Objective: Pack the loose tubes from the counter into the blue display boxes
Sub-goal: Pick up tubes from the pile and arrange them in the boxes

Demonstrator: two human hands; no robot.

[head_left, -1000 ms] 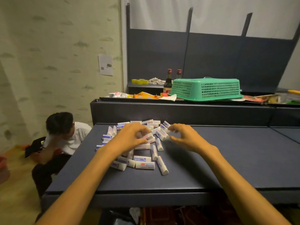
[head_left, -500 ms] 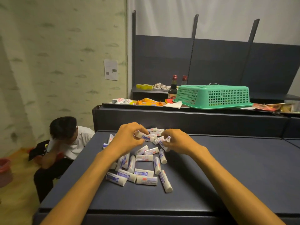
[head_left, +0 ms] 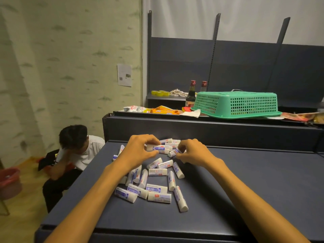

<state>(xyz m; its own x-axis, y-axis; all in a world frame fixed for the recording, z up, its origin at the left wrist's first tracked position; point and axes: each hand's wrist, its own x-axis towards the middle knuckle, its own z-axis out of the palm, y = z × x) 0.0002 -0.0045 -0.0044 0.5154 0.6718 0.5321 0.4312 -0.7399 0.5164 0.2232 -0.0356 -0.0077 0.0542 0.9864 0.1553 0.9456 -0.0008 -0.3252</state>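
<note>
— Where are the tubes?

— Scattered in a loose heap [head_left: 154,179] on the dark tabletop [head_left: 245,190], white with blue and red print, lying at all angles. A few more sit at the far edge of the heap, beyond the hands.

— And the hands?

— The left hand [head_left: 138,151] has its fingers curled round one tube [head_left: 158,148], held roughly level above the heap. The right hand [head_left: 192,152] pinches a smaller tube [head_left: 172,153] at its fingertips, just beside the left one's tube — the two nearly touch.

— Any blue display boxes?

— I cannot make any out.

— What else is there?

— An upturned green basket [head_left: 236,105] on the raised ledge behind, two dark bottles [head_left: 191,93] left of it, some snack packets [head_left: 163,110]. A seated person [head_left: 73,155] is off the tabletop's left side, near a red bucket [head_left: 8,181] on the floor.
</note>
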